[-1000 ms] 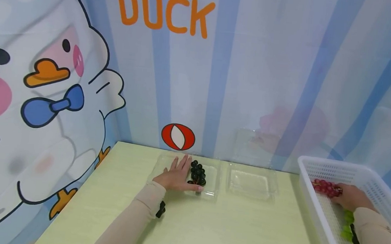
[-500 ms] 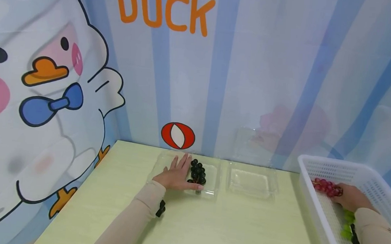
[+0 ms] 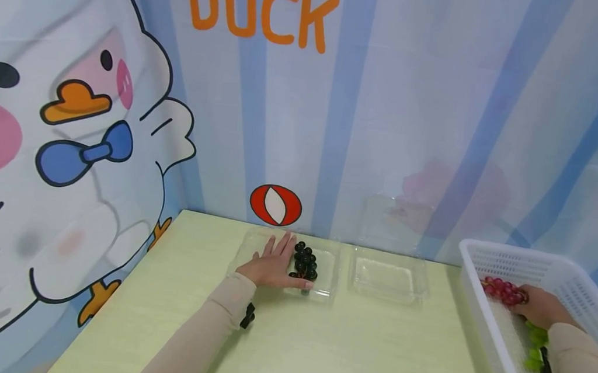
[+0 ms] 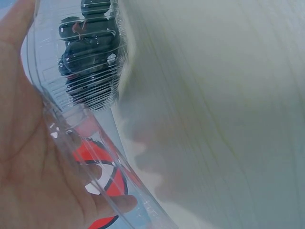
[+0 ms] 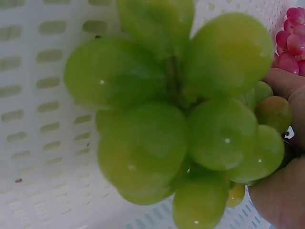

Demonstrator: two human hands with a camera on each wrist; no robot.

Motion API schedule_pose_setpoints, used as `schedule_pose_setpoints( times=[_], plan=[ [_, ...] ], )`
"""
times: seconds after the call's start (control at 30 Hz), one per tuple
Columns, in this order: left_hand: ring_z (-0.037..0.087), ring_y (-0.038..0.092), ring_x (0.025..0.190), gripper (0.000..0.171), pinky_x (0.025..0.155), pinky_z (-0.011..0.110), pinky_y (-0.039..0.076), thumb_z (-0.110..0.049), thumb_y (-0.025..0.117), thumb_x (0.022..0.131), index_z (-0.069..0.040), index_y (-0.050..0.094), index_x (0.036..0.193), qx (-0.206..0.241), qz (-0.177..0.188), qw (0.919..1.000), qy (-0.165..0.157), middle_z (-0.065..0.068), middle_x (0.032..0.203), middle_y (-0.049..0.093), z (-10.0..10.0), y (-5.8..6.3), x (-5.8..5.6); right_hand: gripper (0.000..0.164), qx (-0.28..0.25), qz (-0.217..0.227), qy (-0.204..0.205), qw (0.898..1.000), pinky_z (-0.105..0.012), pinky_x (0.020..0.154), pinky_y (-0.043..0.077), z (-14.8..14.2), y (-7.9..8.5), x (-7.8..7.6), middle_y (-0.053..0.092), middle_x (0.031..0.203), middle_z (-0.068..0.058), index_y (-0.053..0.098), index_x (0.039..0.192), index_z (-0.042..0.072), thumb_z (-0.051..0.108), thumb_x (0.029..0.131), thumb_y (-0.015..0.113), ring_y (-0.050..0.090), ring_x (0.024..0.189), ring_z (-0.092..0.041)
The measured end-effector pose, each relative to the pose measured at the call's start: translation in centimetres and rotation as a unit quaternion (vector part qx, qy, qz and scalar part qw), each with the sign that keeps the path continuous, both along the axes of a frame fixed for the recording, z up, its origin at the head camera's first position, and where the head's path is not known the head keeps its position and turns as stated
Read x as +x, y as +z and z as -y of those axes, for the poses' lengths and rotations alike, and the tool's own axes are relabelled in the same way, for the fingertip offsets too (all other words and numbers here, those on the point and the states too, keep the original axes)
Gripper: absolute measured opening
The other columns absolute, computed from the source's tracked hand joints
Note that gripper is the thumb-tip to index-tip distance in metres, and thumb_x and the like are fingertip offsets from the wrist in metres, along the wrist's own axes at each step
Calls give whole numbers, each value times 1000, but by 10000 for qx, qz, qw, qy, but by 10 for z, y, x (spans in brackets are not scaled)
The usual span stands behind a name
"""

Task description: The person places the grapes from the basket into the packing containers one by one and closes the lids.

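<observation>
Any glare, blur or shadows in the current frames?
Head: mostly even light, faint sheen low on the table; left wrist: glare streaks on the clear container, hazy table with a soft dark smudge; right wrist: small highlights on the green grapes, nearest ones slightly soft.

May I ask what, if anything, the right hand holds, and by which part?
The right hand grips the red grapes by their right end.

The counter (image 3: pixel 360 343) offers a free passage between the left hand (image 3: pixel 270 267) and the basket (image 3: pixel 487 325), in front of the clear box (image 3: pixel 384 276), whose raised lid bars the rear. The basket's wall blocks a low sideways path for the right hand (image 3: pixel 543 308) at the red grapes (image 3: pixel 503 290); green grapes (image 3: pixel 535 348) crowd the space under its wrist.
</observation>
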State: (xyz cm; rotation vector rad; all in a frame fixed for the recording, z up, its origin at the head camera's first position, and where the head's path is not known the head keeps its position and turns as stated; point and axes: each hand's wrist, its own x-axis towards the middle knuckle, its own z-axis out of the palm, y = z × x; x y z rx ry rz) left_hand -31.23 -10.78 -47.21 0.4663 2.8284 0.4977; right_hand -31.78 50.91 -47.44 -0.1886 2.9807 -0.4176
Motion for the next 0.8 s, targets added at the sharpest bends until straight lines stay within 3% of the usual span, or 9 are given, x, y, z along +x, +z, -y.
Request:
schedule_pose_setpoints(
  times=[0.17, 0.8],
  plan=[
    [40, -7, 156, 129, 114, 75, 16, -92, 53, 74, -20, -3, 165, -4, 13, 10000, -9, 1, 172, -10, -1, 0, 0, 56, -118, 113, -56, 9999, -48, 69, 51, -3, 0, 2, 63, 100, -33, 51, 118, -25, 18, 90, 74, 60, 81, -33],
    [40, -7, 156, 131, 113, 76, 17, -94, 52, 72, -20, -2, 165, 0, 1, 10000, 1, 1, 172, -9, -1, -3, -2, 84, -295, 243, 2, 9993, -52, 72, 53, -11, 0, 3, 61, 107, -37, 45, 128, -28, 41, 91, 75, 63, 91, -42]
  ],
)
